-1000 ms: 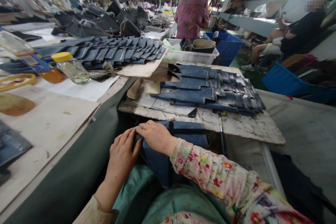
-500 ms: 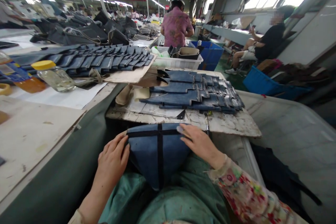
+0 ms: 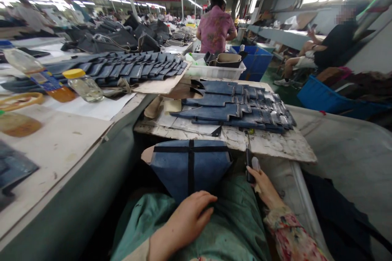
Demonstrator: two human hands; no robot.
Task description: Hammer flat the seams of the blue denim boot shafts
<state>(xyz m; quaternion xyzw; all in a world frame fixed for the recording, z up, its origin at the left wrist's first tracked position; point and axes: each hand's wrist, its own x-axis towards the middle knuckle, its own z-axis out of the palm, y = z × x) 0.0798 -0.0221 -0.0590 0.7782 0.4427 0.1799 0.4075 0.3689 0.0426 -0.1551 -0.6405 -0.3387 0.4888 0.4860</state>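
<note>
A blue triangular panel (image 3: 174, 171) with crossed black strips rests upright over my green-covered lap, a tan piece (image 3: 147, 155) showing at its left corner. My left hand (image 3: 192, 216) lies at the panel's lower end, fingers loosely stretched and holding nothing. Right of the panel, my right hand (image 3: 263, 181) closes its fingertips round the black handle of a thin tool (image 3: 248, 159) with a metal shaft. The shaft's far end lies on the board edge; its kind is unclear. Something pale (image 3: 255, 164) shows at my right fingertips, perhaps a finger cover.
Layered blue pieces (image 3: 226, 110) cover much of the worn board (image 3: 288, 147) ahead. On the left table stand a yellow-lidded jar (image 3: 84, 85) and a bottle (image 3: 52, 85). A white bin (image 3: 235, 71) is behind the board. One person (image 3: 216, 28) works ahead; another sits at right.
My left hand has left the panel's left corner and moved down right to its lower end. My right hand has gone from the panel's upper right to the black-handled tool.
</note>
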